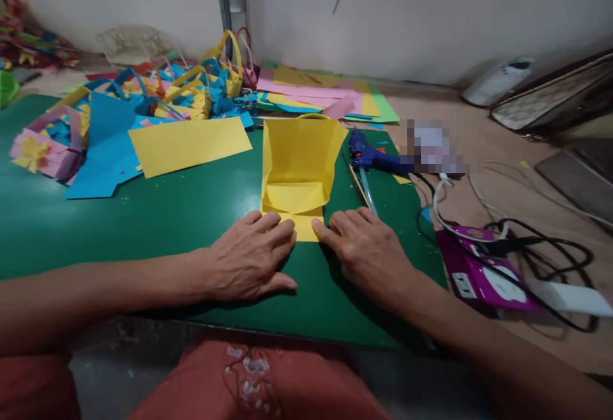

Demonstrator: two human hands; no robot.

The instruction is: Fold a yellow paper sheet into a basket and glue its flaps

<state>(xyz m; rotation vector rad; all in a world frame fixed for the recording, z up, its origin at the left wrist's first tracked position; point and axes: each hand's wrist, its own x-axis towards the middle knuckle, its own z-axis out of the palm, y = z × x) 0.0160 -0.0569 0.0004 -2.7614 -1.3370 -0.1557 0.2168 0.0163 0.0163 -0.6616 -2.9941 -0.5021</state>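
A sheet of yellow paper (301, 145) stands partly folded in front of me, its back panel upright and a creased flap (306, 231) flat on the green table. My left hand (253, 254) lies palm down with fingertips on the flap's left corner, thumb spread out from the fingers. At the flap's right edge, my right hand (359, 247) has its thumb pressed on the paper and its other fingers curled in. To the left lies a flat yellow strip (191, 145).
Left and behind are blue paper (103, 145) and several small paper baskets (52, 142). Stacked coloured sheets (320, 91) lie at the back. On the right are a blue glue gun (378, 157) with its stick, a purple power strip (483, 273) and tangled cables.
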